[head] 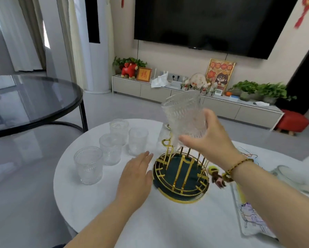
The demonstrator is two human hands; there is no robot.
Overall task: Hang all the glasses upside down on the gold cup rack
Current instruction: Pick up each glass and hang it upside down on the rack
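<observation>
My right hand (209, 138) grips a clear ribbed glass (184, 113) by its lower part, tilted, above the gold cup rack (181, 174). The rack has gold prongs rising from a round gold-rimmed base with a dark green floor. My left hand (135, 178) lies flat and open on the white table (100, 197), touching the rack's left rim. Several more ribbed glasses stand upright left of the rack: the nearest glass (88, 165), a middle glass (110, 148), a far glass (119, 130) and another glass (138, 141). Behind the prongs a further glass (162, 138) shows faintly.
A small toy figure (217, 177) lies right of the rack. A printed pouch (250, 217) and a clear container (293, 178) sit at the table's right. A dark glass round table (25, 102) stands to the left.
</observation>
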